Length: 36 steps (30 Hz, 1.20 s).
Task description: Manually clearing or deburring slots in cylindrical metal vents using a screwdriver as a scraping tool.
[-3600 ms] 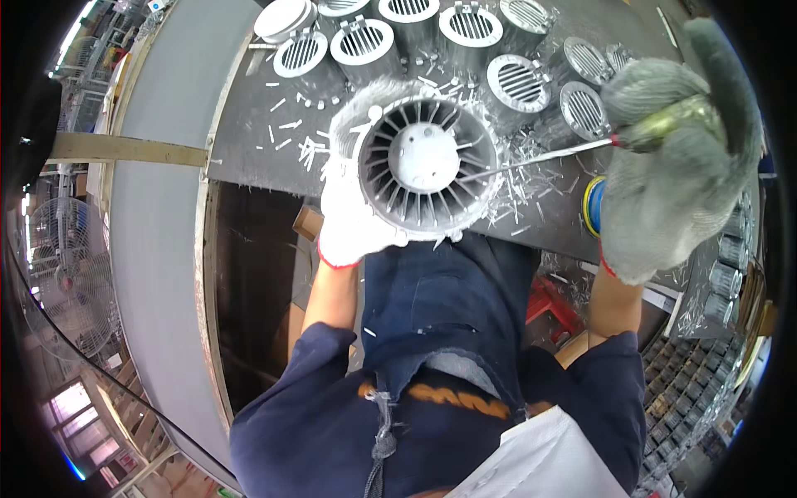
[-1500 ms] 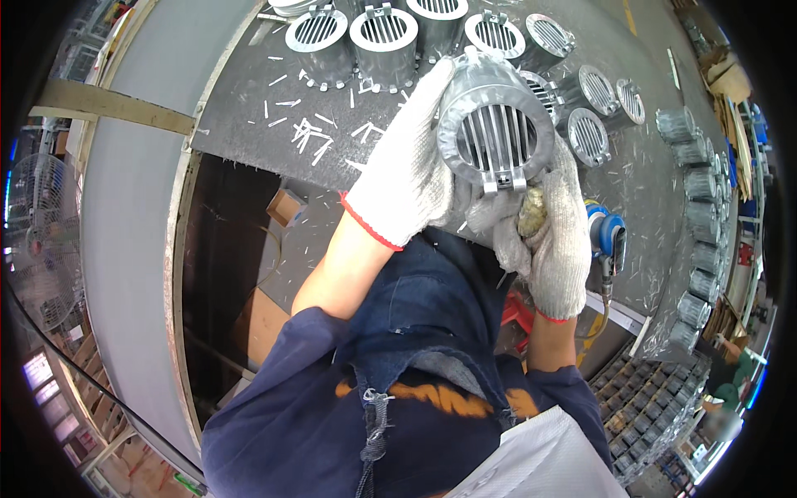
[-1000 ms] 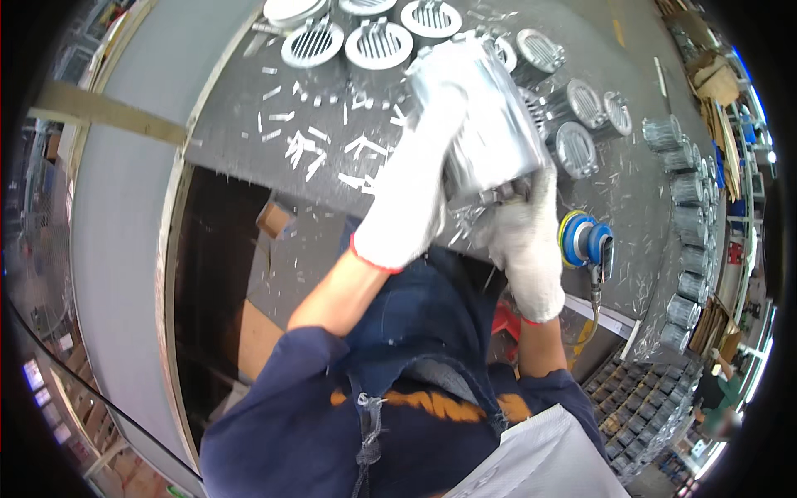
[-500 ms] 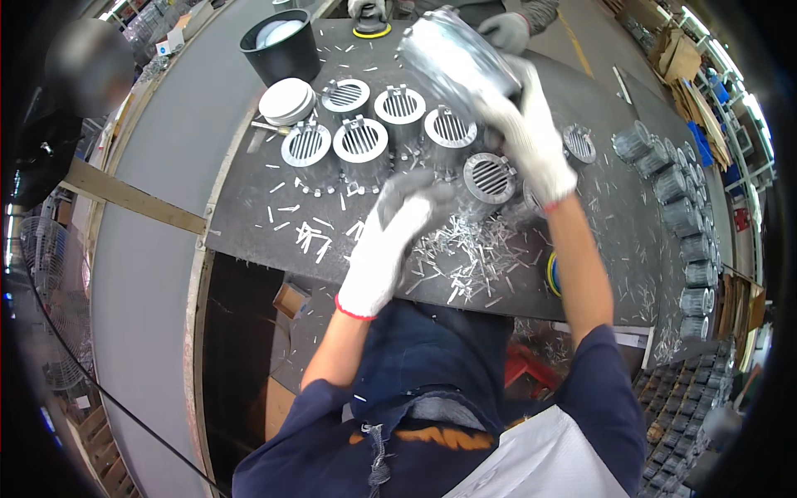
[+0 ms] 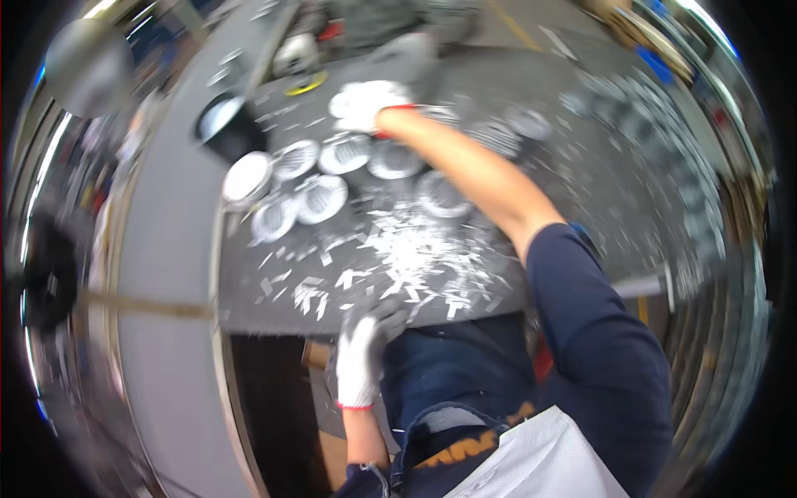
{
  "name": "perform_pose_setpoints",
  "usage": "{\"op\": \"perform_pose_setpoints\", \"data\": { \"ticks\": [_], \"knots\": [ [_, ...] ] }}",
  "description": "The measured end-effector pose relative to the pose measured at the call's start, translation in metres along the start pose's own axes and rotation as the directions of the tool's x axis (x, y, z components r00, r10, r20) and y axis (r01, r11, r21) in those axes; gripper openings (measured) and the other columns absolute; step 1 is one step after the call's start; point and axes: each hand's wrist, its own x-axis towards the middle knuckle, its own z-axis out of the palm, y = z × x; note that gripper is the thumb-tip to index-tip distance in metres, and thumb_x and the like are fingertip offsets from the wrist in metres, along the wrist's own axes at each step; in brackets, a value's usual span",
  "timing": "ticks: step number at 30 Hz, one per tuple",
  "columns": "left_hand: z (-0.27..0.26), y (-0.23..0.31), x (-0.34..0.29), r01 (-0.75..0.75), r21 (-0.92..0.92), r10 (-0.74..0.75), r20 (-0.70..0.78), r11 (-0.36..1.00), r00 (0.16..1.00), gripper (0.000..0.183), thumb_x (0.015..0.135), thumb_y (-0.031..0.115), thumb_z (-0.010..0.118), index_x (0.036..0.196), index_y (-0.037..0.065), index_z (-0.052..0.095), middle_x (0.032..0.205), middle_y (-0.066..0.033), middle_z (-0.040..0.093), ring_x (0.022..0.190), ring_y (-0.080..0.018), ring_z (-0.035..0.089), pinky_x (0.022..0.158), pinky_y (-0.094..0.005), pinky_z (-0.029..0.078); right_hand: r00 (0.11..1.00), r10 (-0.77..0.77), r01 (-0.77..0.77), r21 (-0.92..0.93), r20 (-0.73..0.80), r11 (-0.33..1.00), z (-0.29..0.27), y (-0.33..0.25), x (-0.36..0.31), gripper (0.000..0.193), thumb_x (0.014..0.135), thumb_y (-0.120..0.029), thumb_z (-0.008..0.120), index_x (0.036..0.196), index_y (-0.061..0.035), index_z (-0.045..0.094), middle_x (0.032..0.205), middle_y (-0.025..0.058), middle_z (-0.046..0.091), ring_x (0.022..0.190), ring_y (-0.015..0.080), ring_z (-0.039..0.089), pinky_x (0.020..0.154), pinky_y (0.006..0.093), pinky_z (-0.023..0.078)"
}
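My left hand (image 5: 365, 342), in a white glove with grey fingers, is over the table's front edge, fingers loosely stretched and nothing visible in them. Far forward, my right hand (image 5: 369, 105), in a white glove, reaches over the round slotted metal grates; motion blur and the glove's back hide its fingers and anything in them. Beneath and left of that hand are grates such as this one (image 5: 344, 153), set on short cylinders, and another (image 5: 320, 199). One more grate (image 5: 444, 195) stands nearer. Loose pale metal strips (image 5: 415, 249) lie heaped between my hands.
A black bucket (image 5: 241, 137) and a stack of white discs (image 5: 247, 178) stand at the left edge. Across the table, a person's gloved hand (image 5: 296, 54) is over a yellow-rimmed tool (image 5: 307, 83); their other grey glove (image 5: 407, 58) is beside it. Metal cylinders (image 5: 656, 133) line the right.
My right hand has swung forward and left; the shiny metal cylinder it held is no longer visible in it. My left hand has drawn back to the table's edge. The view has shifted and blurred.
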Motion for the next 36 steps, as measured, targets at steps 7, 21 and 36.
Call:
{"op": "perform_pose_setpoints", "data": {
  "ticks": [7,21,36],
  "knots": [
    [0.006,0.001,0.020,0.223,-0.078,-0.221,0.034,0.972,0.975,0.035,0.105,0.035,0.063,0.118,0.004,0.057,0.088,-0.0013,0.048,0.068,-0.0095,0.036,0.061,-0.0276,0.031,0.806,0.506,-0.390,0.368,-0.307,0.844,-0.026,0.135,-0.219,0.070,0.093,-0.061,0.062,0.140,-0.0083,0.062,0.127,0.0231,0.070,0.124,0.0395,0.065,0.107,0.0490,0.051],
    [0.034,0.008,0.022,0.167,0.296,-0.123,-0.162,0.940,0.979,0.066,0.102,0.052,0.064,0.144,0.003,0.049,0.108,-0.0121,0.062,0.073,-0.0155,0.055,0.063,-0.0297,0.048,-0.429,0.902,-0.881,0.245,-0.052,-0.405,0.037,0.435,-0.701,0.100,0.085,-0.045,0.077,0.169,-0.0359,0.022,0.154,0.0205,0.056,0.138,0.0368,0.060,0.113,0.0498,0.050],
    [0.056,0.006,0.029,0.254,0.505,-0.207,-0.149,0.825,0.967,0.065,0.106,0.047,0.058,0.150,-0.001,0.050,0.127,-0.0224,0.067,0.096,-0.0269,0.067,0.081,-0.0341,0.055,-0.326,0.937,-0.937,0.176,-0.124,-0.302,0.038,0.437,-0.729,0.106,0.075,-0.053,0.086,0.164,-0.0257,0.035,0.144,0.0243,0.064,0.129,0.0385,0.066,0.108,0.0487,0.053]
  ]
}}
